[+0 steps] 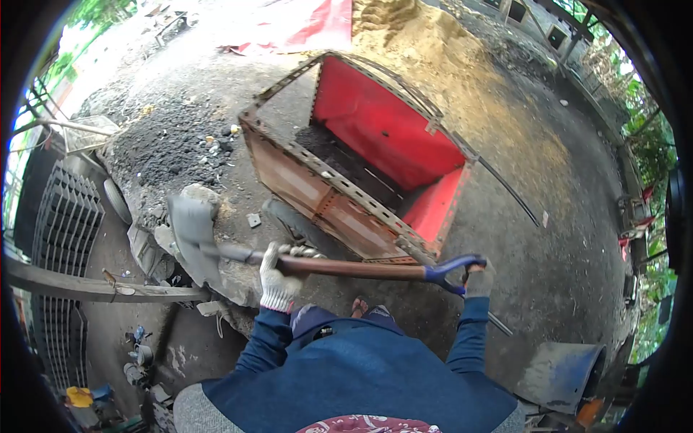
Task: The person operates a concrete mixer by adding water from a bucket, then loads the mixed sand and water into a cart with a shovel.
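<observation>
A shovel [361,269] with a brown shaft lies almost level across the front of my body. My left hand [280,278], in a white knit glove, is wrapped round the shaft near the metal neck. At the other end my right hand [479,278] grips the blue D-shaped handle. The grey shovel blade [193,227] points left and is blurred; whether it bears any load I cannot make out. Just ahead stands a metal-framed cart [289,189] with red inner walls and dark material on its floor.
Left of the cart lies a heap of dark, gritty material [170,144]. Behind the cart rises a sand pile [426,36]. A wooden beam [94,283] juts in from the left, near stacked grey blocks [65,231]. A curved metal sheet [559,375] sits at lower right.
</observation>
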Demonstrator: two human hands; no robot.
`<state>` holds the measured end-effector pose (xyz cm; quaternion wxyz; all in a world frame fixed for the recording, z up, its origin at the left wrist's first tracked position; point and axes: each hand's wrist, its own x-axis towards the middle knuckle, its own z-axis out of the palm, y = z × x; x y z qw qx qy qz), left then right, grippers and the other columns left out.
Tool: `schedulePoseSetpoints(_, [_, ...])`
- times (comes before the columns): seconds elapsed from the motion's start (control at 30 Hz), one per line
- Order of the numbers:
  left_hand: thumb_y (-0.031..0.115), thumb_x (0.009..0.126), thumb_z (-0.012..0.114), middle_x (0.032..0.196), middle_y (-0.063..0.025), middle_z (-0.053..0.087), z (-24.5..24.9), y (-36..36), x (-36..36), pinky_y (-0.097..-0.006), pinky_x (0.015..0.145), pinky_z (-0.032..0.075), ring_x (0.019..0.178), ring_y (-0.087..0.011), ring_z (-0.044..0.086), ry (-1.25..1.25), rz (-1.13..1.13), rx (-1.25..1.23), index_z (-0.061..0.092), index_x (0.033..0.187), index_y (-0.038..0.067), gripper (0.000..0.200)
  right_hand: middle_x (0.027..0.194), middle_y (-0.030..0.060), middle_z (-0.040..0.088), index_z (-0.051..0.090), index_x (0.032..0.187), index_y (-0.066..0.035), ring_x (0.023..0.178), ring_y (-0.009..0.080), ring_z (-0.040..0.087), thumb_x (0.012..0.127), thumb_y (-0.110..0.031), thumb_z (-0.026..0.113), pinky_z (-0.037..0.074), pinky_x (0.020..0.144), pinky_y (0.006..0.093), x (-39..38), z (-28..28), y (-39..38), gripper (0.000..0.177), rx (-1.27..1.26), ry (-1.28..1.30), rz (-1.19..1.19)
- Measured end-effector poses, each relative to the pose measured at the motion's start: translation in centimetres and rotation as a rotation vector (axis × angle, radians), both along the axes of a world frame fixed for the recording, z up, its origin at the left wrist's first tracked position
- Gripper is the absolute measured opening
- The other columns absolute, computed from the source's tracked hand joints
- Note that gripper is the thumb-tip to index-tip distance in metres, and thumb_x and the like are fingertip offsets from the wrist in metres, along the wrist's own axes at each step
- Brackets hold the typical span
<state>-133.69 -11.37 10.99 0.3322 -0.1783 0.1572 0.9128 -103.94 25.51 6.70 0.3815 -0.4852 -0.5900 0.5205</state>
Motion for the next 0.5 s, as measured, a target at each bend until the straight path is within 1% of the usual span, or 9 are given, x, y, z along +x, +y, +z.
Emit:
schedulePoseSetpoints(0.07, [0.03,0.091,0.065,0.079,-0.0092,0.06,3.8,5.3,0.8,-0.0624,0.098,0.043,0.09,-0.0346,0.063,0.265,-0.141,0.082,0.06,0.091,0.008,0.023,0.066,0.0022,0.054,0.058,0.089,-0.007,0.046,0.0139,0.05,0.092,-0.009,0.057,0.041,0.04,0.0291,6.5,-5.2,1.4,0.004,-0.185,0.217,-0.148])
schedulePoseSetpoints(0.13, [0.026,0.092,0.064,0.08,-0.009,0.061,7.4,10.4,1.7,-0.062,0.096,0.045,0.091,-0.0343,0.064,0.381,-0.294,0.076,0.059,0.093,0.007,0.019,0.068,0.0024,0.052,0.057,0.09,-0.006,0.05,0.0142,0.051,0.092,-0.008,0.055,0.043,0.042,0.0299,10.3,-4.4,-0.6,0.003,-0.275,0.367,-0.359])
schedulePoseSetpoints(0.2, [0.021,0.092,0.063,0.081,-0.0097,0.063,9.7,15.7,2.5,-0.0578,0.094,0.048,0.088,-0.0337,0.065,0.384,-0.449,0.094,0.058,0.095,0.007,0.016,0.073,0.0023,0.054,0.057,0.088,-0.005,0.056,0.0146,0.053,0.092,-0.005,0.054,0.046,0.048,0.0304,17.9,-9.1,1.2,0.005,-0.353,0.414,-0.468])
schedulePoseSetpoints(0.27, [0.02,0.091,0.064,0.081,-0.0103,0.063,9.8,21.2,3.1,-0.0537,0.09,0.051,0.084,-0.033,0.065,0.421,-0.561,0.094,0.058,0.094,0.006,0.016,0.078,0.0027,0.056,0.059,0.086,-0.004,0.06,0.0148,0.054,0.089,-0.004,0.057,0.048,0.053,0.03,23.7,-9.8,1.7,0.004,-0.341,0.493,-0.526])
schedulePoseSetpoints(0.3, [0.02,0.091,0.064,0.08,-0.0104,0.063,9.3,23.9,3.4,-0.0522,0.087,0.052,0.081,-0.0328,0.064,0.362,-0.575,0.112,0.058,0.093,0.006,0.016,0.075,0.0021,0.056,0.059,0.082,-0.006,0.062,0.0155,0.054,0.087,-0.007,0.06,0.046,0.053,0.0306,23.9,-7.7,1.2,0.006,-0.296,0.378,-0.577])
schedulePoseSetpoints(0.33, [0.02,0.09,0.065,0.079,-0.0105,0.063,8.7,26.3,3.4,-0.0507,0.084,0.053,0.079,-0.0327,0.064,0.304,-0.587,0.132,0.058,0.092,0.006,0.016,0.072,0.0014,0.056,0.058,0.077,-0.008,0.064,0.0162,0.054,0.085,-0.009,0.064,0.043,0.053,0.0313,22.6,-3.0,0.0,0.01,-0.248,0.263,-0.624])
schedulePoseSetpoints(0.37, [0.021,0.09,0.065,0.077,-0.0101,0.062,8.4,28.1,3.0,-0.0504,0.08,0.053,0.076,-0.0322,0.063,0.2,-0.619,0.108,0.057,0.091,0.007,0.016,0.072,0.0026,0.057,0.059,0.078,-0.006,0.063,0.0166,0.055,0.085,-0.01,0.065,0.045,0.054,0.031,21.6,0.2,-0.8,0.01,-0.224,0.222,-0.598])
schedulePoseSetpoints(0.43, [0.024,0.09,0.066,0.074,-0.009,0.058,5.8,31.2,0.8,-0.0511,0.078,0.053,0.071,-0.031,0.061,0.098,-0.608,0.071,0.055,0.088,0.009,0.018,0.071,0.0049,0.058,0.061,0.08,-0.003,0.06,0.0176,0.057,0.086,-0.012,0.068,0.048,0.055,0.0306,19.3,5.2,-2.1,0.013,-0.176,0.143,-0.545])
schedulePoseSetpoints(0.5, [0.027,0.089,0.067,0.074,-0.0095,0.055,0.9,33.6,-2.6,-0.0531,0.076,0.053,0.069,-0.0303,0.059,-0.06,-0.616,0.053,0.054,0.086,0.009,0.022,0.066,0.0063,0.057,0.061,0.079,-0.002,0.057,0.0188,0.057,0.086,-0.014,0.07,0.048,0.053,0.0323,15.9,8.9,-3.1,0.016,-0.312,0.165,-0.355])
